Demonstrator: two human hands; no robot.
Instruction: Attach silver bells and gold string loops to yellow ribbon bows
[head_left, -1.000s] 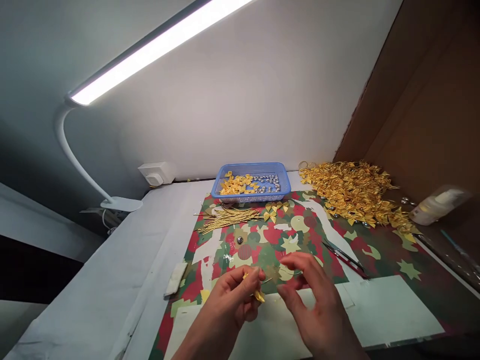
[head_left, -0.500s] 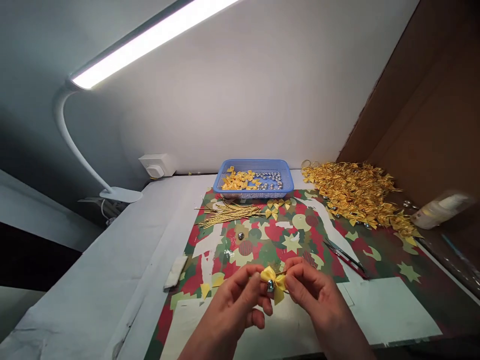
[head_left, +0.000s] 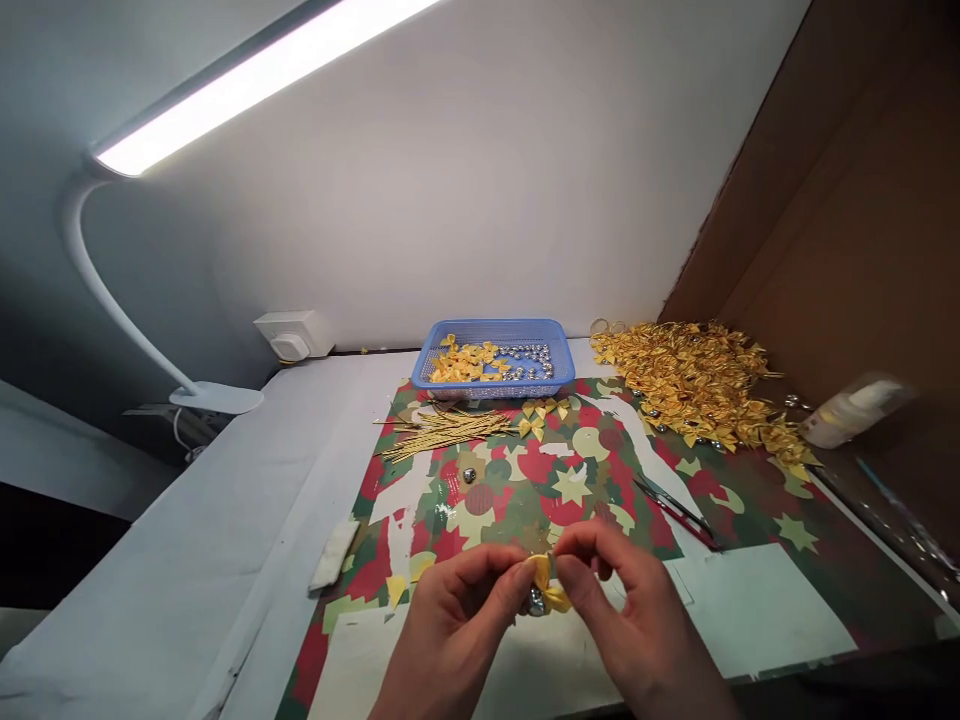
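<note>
Low in the middle of the head view, a yellow ribbon bow [head_left: 555,600] with a silver bell [head_left: 535,601] on it is between my two hands. The thumb and index finger of my left hand [head_left: 472,605] pinch the bow's left side, beside the bell. My right hand [head_left: 611,590] is closed at its right edge, fingertips on the ribbon; a thin tie there is mostly hidden. Beyond the hands lie a single silver bell [head_left: 469,475], a bundle of gold twist ties [head_left: 446,432] and a few loose yellow bows [head_left: 532,428].
A blue basket [head_left: 493,392] at the back holds bows and bells. Finished-looking gold bows form a large heap [head_left: 697,385] at right, near a bottle [head_left: 851,412]. Scissors [head_left: 679,512] lie at right, a white pad [head_left: 333,555] at left. A lamp [head_left: 217,398] stands left.
The bow has turned and tilted between my fingers, and less of it shows now. My right fingertips have moved closer to my left. The whole view has shifted slightly.
</note>
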